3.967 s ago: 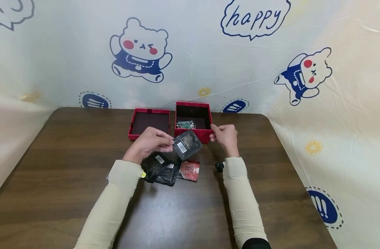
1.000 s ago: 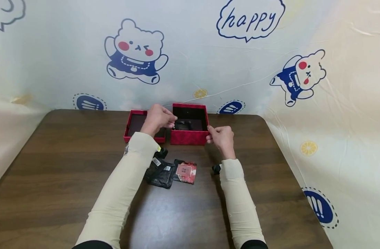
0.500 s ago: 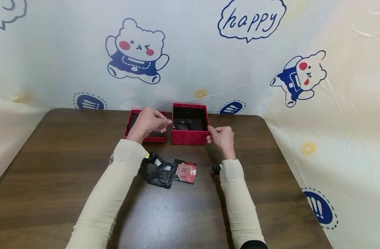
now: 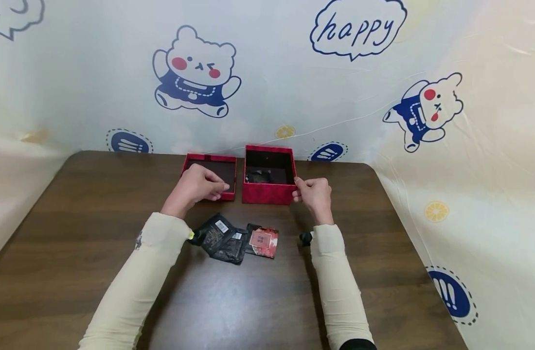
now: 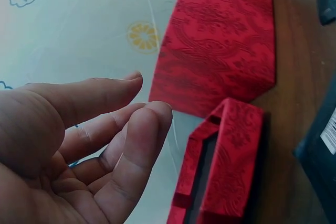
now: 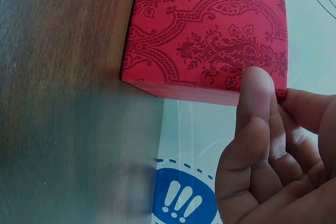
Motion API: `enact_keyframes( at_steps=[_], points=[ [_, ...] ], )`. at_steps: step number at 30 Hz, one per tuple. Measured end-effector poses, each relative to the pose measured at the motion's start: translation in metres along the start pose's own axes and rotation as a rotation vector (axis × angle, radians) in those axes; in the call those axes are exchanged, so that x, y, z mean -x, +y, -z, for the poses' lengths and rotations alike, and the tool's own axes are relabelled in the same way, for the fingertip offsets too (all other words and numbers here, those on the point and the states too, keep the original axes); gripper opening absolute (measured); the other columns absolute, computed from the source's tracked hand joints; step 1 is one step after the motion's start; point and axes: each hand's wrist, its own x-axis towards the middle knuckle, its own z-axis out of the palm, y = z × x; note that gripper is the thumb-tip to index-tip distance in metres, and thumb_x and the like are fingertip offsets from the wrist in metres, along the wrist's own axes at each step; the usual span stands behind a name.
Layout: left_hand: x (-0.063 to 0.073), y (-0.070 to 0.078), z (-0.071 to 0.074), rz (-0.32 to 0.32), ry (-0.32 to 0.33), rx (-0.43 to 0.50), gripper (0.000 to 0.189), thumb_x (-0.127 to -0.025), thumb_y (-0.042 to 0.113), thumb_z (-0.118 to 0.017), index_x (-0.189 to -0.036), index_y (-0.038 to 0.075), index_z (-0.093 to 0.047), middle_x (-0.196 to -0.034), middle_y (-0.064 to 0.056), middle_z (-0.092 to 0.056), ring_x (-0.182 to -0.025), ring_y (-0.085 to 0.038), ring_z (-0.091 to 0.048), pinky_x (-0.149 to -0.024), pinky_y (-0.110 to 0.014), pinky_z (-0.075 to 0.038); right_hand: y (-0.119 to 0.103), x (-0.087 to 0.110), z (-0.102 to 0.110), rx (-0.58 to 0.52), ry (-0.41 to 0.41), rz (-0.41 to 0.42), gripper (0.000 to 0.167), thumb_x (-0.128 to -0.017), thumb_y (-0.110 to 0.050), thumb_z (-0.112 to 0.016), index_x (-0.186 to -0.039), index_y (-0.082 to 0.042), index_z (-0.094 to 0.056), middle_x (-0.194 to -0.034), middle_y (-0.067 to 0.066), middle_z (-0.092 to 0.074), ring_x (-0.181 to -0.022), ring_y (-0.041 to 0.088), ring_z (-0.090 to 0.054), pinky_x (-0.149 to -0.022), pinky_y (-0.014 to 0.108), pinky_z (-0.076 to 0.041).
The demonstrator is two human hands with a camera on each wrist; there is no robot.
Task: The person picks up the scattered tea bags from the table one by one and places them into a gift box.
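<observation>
My left hand (image 4: 198, 184) hovers over the shallow red lid (image 4: 232, 196), holding nothing. In the left wrist view its thumb and fingertips stand apart, fingers loosely bent. Right of the lid stands the red patterned box (image 4: 269, 194), its dark inside facing up. A dark packet (image 4: 258, 177) lies in it at the near left. My right hand (image 4: 314, 194) pinches the box's right rim near the front corner. In front, two black packets overlap: the upper left packet (image 4: 214, 236) and the lower packet (image 4: 232, 252). Beside them lies a red-and-black packet (image 4: 263, 242).
The brown wooden table (image 4: 258, 301) spreads out before me. A pale curtain (image 4: 267, 73) with printed bears hangs directly behind the box and lid. A black wrist device (image 4: 306, 238) shows beneath my right sleeve.
Four seconds ago my left hand held a black packet outside the box. A dark packet now lies in the box, and the left hand has drawn back left. The right hand has stayed.
</observation>
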Motion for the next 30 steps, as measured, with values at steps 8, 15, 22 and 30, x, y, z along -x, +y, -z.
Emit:
enact_keyframes(
  at_steps=[8, 15, 22, 30],
  points=[
    [0.006, -0.017, -0.003, 0.008, -0.046, 0.01, 0.023, -0.091, 0.018, -0.077, -0.105, 0.0, -0.077, -0.101, -0.023, -0.07, -0.078, -0.032, -0.07, -0.081, -0.04, -0.06, 0.0, -0.001, 0.001, 0.007, -0.002, 0.006, 0.035, -0.096, -0.04, -0.069, -0.086, -0.009, -0.08, -0.074, 0.008, -0.073, -0.082, 0.037, -0.073, -0.068, 0.031, -0.057],
    [0.006, -0.034, -0.008, 0.023, -0.042, -0.036, 0.019, -0.091, 0.016, -0.078, -0.103, 0.001, -0.078, -0.097, -0.018, -0.07, -0.077, -0.031, -0.07, -0.073, -0.032, -0.061, -0.002, -0.001, 0.002, 0.005, 0.005, 0.017, 0.034, -0.096, -0.039, -0.069, -0.086, -0.008, -0.08, -0.073, 0.009, -0.073, -0.081, 0.037, -0.073, -0.065, 0.03, -0.056],
    [0.002, -0.045, -0.018, -0.009, -0.051, -0.178, 0.017, -0.09, 0.011, -0.078, -0.101, -0.001, -0.079, -0.099, -0.019, -0.07, -0.067, -0.021, -0.065, -0.066, -0.029, -0.059, -0.002, -0.002, 0.002, 0.002, 0.009, 0.018, 0.034, -0.097, -0.039, -0.069, -0.089, -0.008, -0.08, -0.075, 0.009, -0.073, -0.08, 0.036, -0.073, -0.071, 0.031, -0.058],
    [-0.002, -0.051, -0.025, -0.034, -0.06, -0.345, 0.02, -0.088, 0.01, -0.079, -0.106, 0.001, -0.078, -0.105, -0.018, -0.072, -0.08, -0.025, -0.063, -0.066, -0.032, -0.058, -0.001, 0.0, 0.0, -0.002, 0.008, -0.001, 0.033, -0.097, -0.038, -0.069, -0.089, -0.008, -0.079, -0.075, 0.009, -0.073, -0.079, 0.034, -0.074, -0.079, 0.034, -0.059]
  ],
)
